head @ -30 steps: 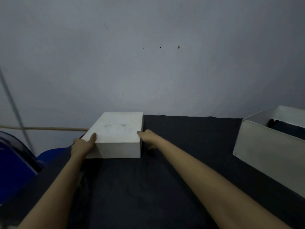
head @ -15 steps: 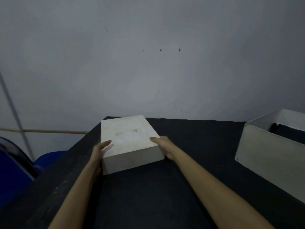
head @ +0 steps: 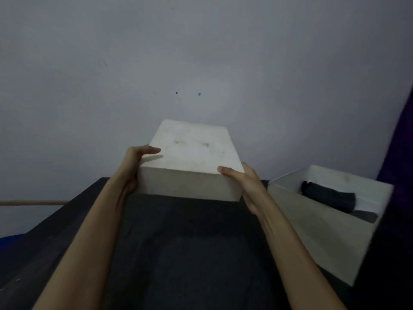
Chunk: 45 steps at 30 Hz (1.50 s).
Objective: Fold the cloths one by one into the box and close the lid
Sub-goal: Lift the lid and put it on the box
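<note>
Both hands grip the white lid (head: 192, 157) from opposite sides: the left hand (head: 134, 168) is pressed flat against its left wall with the thumb laid over the top edge, and the right hand (head: 243, 182) clasps the near right corner, thumb on top and fingers hidden behind the side. Neither hand is closed into a fist; each is spread against a wall, which suits a wide, light, hollow piece that one hand could not steady. Lid is clear of the black table (head: 178, 253), held level, open side down, judged ready for lowering onto a box. Forearms reach forward, nearly straight, wrists slightly bent inward. Open box (head: 317, 227) stands to the right on the table, apart from the lid, with dark folded cloths (head: 330, 198) inside. Closing is not yet done.
</note>
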Each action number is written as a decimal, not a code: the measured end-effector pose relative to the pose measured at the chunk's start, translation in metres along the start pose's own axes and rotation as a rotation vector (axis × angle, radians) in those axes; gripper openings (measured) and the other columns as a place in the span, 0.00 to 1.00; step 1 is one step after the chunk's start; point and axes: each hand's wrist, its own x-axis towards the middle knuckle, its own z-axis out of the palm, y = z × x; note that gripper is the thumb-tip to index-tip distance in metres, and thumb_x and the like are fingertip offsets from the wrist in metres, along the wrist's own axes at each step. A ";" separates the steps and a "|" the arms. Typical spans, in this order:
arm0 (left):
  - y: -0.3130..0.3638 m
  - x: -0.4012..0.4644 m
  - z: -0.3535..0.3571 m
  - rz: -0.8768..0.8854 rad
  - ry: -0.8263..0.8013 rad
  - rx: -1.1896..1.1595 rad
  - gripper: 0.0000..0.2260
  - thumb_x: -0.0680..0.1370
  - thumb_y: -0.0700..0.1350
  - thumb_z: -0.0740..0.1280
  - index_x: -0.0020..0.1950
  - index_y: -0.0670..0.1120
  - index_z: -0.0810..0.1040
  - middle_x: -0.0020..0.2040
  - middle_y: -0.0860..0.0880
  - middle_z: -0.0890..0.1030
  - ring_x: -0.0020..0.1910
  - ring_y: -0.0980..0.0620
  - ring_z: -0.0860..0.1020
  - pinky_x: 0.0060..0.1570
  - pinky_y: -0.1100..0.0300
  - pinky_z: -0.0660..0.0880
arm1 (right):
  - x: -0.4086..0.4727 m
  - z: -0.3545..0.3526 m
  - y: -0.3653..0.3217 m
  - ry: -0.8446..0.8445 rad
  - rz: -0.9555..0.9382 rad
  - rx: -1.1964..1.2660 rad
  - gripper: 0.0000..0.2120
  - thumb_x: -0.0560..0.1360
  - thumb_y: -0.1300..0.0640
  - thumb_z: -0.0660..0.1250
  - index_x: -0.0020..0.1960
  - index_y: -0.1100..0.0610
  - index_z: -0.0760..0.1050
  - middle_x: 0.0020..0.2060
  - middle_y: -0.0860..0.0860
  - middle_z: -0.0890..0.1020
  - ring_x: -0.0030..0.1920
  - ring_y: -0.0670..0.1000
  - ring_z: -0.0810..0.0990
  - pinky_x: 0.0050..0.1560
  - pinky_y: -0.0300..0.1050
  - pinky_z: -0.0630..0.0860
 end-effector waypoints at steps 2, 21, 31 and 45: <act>0.013 0.004 0.031 -0.008 -0.056 -0.025 0.07 0.73 0.44 0.62 0.38 0.44 0.78 0.20 0.50 0.79 0.16 0.52 0.75 0.31 0.61 0.67 | -0.013 -0.025 -0.026 0.037 -0.082 -0.036 0.10 0.71 0.59 0.71 0.48 0.49 0.74 0.45 0.45 0.80 0.46 0.46 0.79 0.51 0.39 0.76; -0.031 0.055 0.300 -0.033 -0.473 -0.168 0.12 0.71 0.50 0.61 0.41 0.43 0.79 0.41 0.45 0.79 0.37 0.48 0.75 0.37 0.60 0.70 | -0.053 -0.220 -0.016 0.645 -0.183 -0.222 0.41 0.58 0.61 0.80 0.67 0.54 0.65 0.59 0.50 0.77 0.58 0.52 0.77 0.61 0.51 0.75; -0.058 0.062 0.315 -0.001 -0.500 -0.090 0.10 0.70 0.49 0.62 0.39 0.44 0.78 0.41 0.48 0.79 0.39 0.51 0.75 0.41 0.61 0.70 | -0.054 -0.222 -0.004 0.722 -0.143 -0.376 0.40 0.60 0.58 0.79 0.68 0.46 0.66 0.72 0.51 0.62 0.69 0.52 0.66 0.69 0.51 0.67; -0.060 0.080 0.305 -0.079 -0.632 -0.020 0.22 0.72 0.36 0.59 0.67 0.38 0.71 0.53 0.44 0.78 0.46 0.49 0.77 0.44 0.59 0.72 | -0.054 -0.216 -0.005 0.754 -0.100 -0.416 0.34 0.62 0.57 0.78 0.66 0.53 0.70 0.73 0.52 0.61 0.70 0.52 0.66 0.69 0.46 0.67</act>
